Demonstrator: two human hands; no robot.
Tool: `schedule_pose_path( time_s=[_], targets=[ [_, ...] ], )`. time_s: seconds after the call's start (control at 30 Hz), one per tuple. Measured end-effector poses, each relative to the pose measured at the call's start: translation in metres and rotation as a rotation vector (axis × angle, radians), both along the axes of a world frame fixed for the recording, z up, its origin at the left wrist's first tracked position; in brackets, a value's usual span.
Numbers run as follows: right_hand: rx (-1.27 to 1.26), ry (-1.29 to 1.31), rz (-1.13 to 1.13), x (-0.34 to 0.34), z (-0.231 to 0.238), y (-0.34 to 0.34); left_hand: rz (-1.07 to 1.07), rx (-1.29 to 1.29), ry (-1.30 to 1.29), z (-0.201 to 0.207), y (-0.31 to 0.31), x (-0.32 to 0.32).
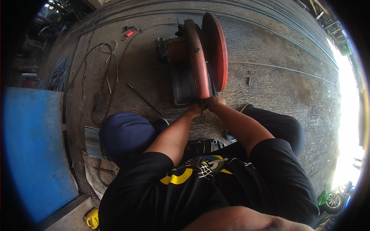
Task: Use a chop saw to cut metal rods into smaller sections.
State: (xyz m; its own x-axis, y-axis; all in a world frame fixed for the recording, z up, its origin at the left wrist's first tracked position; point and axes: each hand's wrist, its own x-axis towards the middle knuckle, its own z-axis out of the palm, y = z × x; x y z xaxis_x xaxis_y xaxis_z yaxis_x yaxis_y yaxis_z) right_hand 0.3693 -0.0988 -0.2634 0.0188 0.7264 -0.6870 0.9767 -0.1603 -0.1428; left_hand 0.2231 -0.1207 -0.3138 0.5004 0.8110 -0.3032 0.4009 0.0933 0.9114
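Note:
A red and dark cut-off saw [198,73] stands on the wooden floor in front of me, with a large red-rimmed disc [219,52] upright on its right side. My left hand [195,110] is closed at the saw's near end, its fingers bent and partly hidden. Right beside it, my right hand [216,102] is closed at the same end, just below the disc. What the two hands grip there is too small and dark to make out. Left of the saw are its motor [175,50] and a dark base [183,84].
Long thin metal rods [250,19] run across the far side. One rod [277,67] reaches right from the disc. On the left lie a dark bar [144,98], cords [110,65], a red-handled tool [130,33], cut rods [92,142], a blue sheet [34,150] and a yellow tape measure [92,218].

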Motion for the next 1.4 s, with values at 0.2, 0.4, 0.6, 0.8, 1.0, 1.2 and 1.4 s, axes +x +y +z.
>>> schedule_pose_path(
  time_s=[0.2, 0.4, 0.6, 0.8, 1.0, 1.2, 1.4],
  targets=[
    [-0.042, 0.065, -0.007, 0.001, 0.014, -0.004, 0.034, -0.275, 0.011, -0.025, 0.007, 0.002],
    [-0.111, 0.102, 0.128, 0.006, 0.021, 0.003, 0.044, -0.171, 0.079, -0.04, 0.007, -0.002],
    [-0.119, 0.139, 0.042, 0.009, 0.02, -0.001, -0.021, -0.162, 0.281, -0.026, 0.006, 0.001],
    [-0.113, 0.186, 0.192, 0.015, 0.003, 0.001, -0.141, 0.065, 0.43, -0.053, 0.011, 0.004],
    [0.075, 0.313, 0.223, 0.02, -0.021, -0.003, -0.055, -0.128, 0.674, -0.031, 0.007, 0.021],
    [0.074, 0.298, 0.117, 0.02, -0.027, -0.007, 0.129, -0.187, 0.564, -0.004, 0.008, 0.019],
    [0.141, 0.077, 0.175, 0.038, -0.024, -0.011, 0.074, -0.249, 0.663, 0.026, 0.008, 0.009]
  ],
)
